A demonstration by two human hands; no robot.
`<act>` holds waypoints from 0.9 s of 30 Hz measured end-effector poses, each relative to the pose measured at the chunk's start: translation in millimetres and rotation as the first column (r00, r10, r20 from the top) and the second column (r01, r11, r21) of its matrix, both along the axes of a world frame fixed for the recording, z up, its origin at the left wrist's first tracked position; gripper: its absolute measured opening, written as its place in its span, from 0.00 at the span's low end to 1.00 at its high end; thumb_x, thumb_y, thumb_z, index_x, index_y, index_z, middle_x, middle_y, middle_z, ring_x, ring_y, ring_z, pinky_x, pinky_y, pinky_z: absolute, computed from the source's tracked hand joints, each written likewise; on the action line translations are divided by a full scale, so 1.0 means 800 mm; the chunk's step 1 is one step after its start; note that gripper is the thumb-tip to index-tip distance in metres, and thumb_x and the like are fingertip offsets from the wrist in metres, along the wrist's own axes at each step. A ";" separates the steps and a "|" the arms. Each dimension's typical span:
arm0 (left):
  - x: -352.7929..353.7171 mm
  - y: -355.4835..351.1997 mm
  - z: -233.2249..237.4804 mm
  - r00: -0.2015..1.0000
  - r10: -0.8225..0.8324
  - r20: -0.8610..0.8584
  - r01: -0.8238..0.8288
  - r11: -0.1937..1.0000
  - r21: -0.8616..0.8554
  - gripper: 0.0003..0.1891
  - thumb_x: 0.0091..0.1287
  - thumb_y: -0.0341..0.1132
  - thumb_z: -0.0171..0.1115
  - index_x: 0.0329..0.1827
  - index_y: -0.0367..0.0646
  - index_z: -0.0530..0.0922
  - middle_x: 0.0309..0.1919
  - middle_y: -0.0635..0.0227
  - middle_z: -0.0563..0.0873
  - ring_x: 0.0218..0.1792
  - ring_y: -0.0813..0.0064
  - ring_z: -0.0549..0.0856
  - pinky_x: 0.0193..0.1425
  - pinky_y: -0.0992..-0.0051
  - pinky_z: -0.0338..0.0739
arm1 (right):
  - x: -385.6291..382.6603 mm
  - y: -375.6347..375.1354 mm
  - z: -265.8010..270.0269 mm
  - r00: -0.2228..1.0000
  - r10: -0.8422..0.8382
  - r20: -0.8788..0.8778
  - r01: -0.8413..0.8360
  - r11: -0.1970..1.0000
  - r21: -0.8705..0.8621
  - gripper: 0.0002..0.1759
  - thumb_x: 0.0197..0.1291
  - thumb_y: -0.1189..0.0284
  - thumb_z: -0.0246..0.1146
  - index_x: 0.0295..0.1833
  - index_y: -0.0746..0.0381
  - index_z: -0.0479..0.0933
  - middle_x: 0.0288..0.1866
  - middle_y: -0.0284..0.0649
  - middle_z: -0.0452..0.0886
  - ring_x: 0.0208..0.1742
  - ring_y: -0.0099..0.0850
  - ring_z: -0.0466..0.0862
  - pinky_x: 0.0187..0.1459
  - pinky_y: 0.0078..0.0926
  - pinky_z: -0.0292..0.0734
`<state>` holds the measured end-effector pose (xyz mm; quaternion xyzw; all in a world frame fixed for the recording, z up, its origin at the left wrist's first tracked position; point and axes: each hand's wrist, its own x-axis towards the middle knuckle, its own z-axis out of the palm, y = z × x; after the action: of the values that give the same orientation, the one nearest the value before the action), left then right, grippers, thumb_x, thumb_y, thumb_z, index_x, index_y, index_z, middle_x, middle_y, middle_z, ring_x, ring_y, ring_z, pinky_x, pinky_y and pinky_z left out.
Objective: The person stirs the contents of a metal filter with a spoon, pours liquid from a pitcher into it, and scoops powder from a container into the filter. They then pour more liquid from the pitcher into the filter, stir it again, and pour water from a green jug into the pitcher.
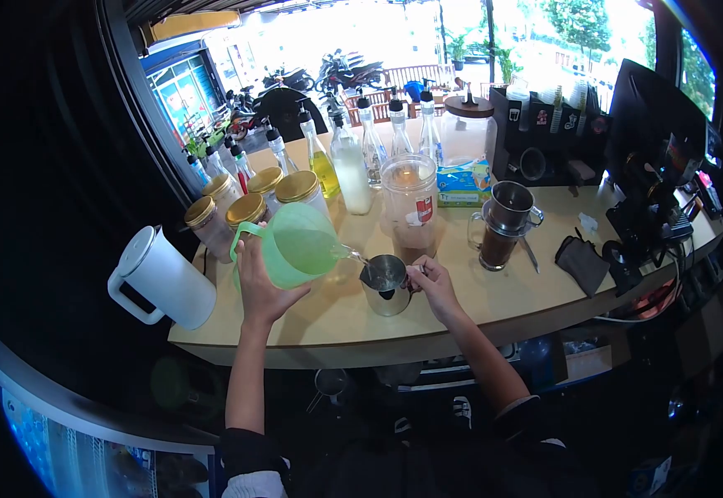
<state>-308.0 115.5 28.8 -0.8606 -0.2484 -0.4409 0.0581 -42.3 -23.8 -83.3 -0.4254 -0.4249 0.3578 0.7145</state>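
My left hand [263,286] is wrapped round a translucent green jug [299,245], tilted to the right. Clear liquid runs from its spout into a metal pitcher [386,290] standing near the counter's front edge. My right hand [433,286] is closed on the pitcher's handle at its right side. Just behind the pitcher is a tall clear plastic container [410,195] with a red label. To the right, a metal filter [512,203] sits on a glass mug [496,249] holding brown liquid.
A white jug [162,278] stands at the left end. Behind are gold-lidded jars [299,187], pump bottles [351,170], a tissue box [464,184] and a lidded glass jar [468,137]. At right lie a spoon [532,256], dark cloth [583,264] and black equipment [656,207].
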 end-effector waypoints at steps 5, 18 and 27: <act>-0.001 -0.001 0.000 1.000 -0.003 0.007 0.004 1.000 -0.013 0.58 0.35 0.42 0.81 0.72 0.39 0.56 0.68 0.53 0.69 0.68 0.48 0.68 0.77 0.49 0.52 | 0.000 -0.001 0.001 1.000 0.001 -0.007 -0.001 1.000 -0.003 0.08 0.70 0.68 0.59 0.39 0.61 0.73 0.30 0.32 0.81 0.32 0.18 0.82 0.34 0.15 0.74; -0.001 -0.002 0.002 1.000 -0.012 0.010 0.012 1.000 0.001 0.58 0.35 0.44 0.81 0.72 0.40 0.56 0.68 0.55 0.69 0.69 0.49 0.67 0.77 0.47 0.51 | 0.000 0.002 -0.003 1.000 -0.010 -0.007 0.010 1.000 0.010 0.08 0.70 0.68 0.59 0.39 0.60 0.73 0.30 0.31 0.81 0.32 0.16 0.80 0.33 0.13 0.72; 0.003 -0.008 0.000 1.000 0.000 0.020 0.000 1.000 -0.024 0.61 0.35 0.42 0.82 0.74 0.40 0.54 0.68 0.52 0.69 0.68 0.49 0.68 0.77 0.52 0.54 | 0.001 0.001 -0.003 1.000 0.010 -0.013 -0.009 1.000 0.013 0.08 0.70 0.67 0.60 0.38 0.59 0.73 0.30 0.30 0.82 0.32 0.16 0.81 0.32 0.14 0.71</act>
<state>-305.9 109.1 28.5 -0.8568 -0.2543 -0.4463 0.0452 -41.3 -22.7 -86.0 -0.4165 -0.4245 0.3612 0.7182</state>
